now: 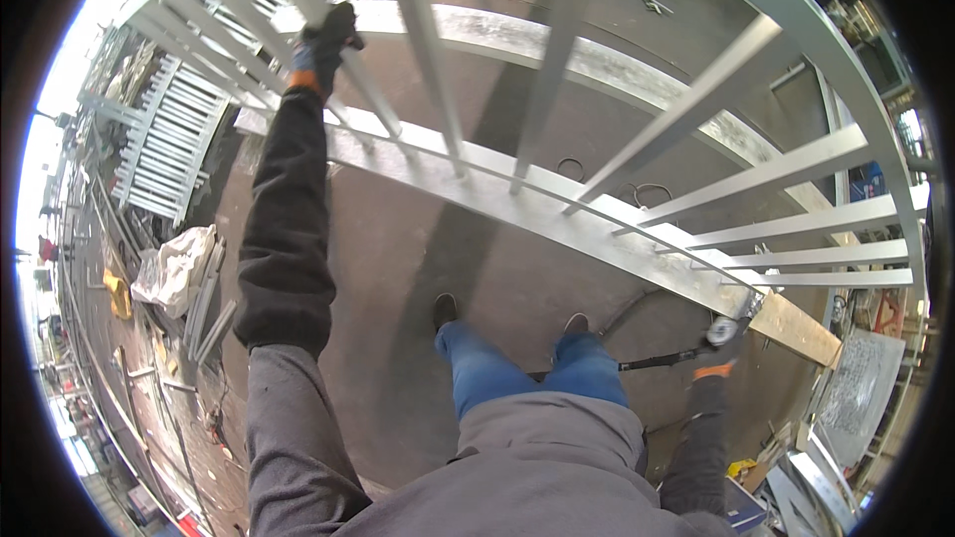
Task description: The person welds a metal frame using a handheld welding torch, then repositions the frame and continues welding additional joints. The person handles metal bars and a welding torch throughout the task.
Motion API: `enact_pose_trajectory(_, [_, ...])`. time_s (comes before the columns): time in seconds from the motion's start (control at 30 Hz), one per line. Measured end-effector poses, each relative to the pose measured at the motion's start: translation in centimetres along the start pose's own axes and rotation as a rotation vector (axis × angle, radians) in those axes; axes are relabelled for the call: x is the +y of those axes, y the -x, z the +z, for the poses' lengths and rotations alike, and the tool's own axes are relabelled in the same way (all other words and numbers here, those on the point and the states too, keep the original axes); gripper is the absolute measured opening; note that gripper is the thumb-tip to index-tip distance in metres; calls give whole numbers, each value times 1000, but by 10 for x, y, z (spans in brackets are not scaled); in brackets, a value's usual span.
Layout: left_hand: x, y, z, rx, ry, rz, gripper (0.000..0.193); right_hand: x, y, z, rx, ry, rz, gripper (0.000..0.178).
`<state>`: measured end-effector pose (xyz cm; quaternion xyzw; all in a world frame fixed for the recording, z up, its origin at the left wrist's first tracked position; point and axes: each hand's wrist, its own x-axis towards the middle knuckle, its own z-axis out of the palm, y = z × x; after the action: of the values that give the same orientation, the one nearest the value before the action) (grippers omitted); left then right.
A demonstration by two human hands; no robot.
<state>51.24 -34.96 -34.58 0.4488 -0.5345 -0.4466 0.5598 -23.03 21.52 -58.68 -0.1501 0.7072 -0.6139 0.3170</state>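
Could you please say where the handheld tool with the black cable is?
The handheld tool with the black cable is at lower right in the head view, in the right hand, near the silver metal railing.

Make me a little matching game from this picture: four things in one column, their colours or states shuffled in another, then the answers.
Things:
1. Left hand
2. Trousers
3. Right hand
4. Crumpled sheeting

Colours or states:
A. Holding a tool
B. White
C. Gripping a bar of the metal railing
D. Blue

Pairs: 1-C, 2-D, 3-A, 4-B
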Motion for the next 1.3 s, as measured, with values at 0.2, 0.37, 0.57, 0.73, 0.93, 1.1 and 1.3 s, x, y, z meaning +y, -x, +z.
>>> enact_pose_trajectory(0.2, [22,12,17,-83,-35,77,25,-128,213,348,-563,-65,162,37])
enact_pose_trajectory(0.37, [33,17,19,-200,252,-45,32,-225,260,560,-921,-84,-181,41])
enact_pose_trajectory(0.57, [50,23,10,-358,62,-125,30,-234,285,676,-718,-200,-200,40])
enact_pose_trajectory(0.73, [52,25,4,-470,207,-140,30,-227,297,706,-522,-213,-335,41])
enact_pose_trajectory(0.93, [46,24,10,-428,168,-115,28,-221,299,718,-419,-153,-420,47])
enact_pose_trajectory(1.1, [47,19,14,-390,-33,-125,32,-229,309,719,-387,-48,-537,44])
enact_pose_trajectory(1.3, [46,20,16,-381,45,-112,27,-200,291,701,-385,127,-681,40])
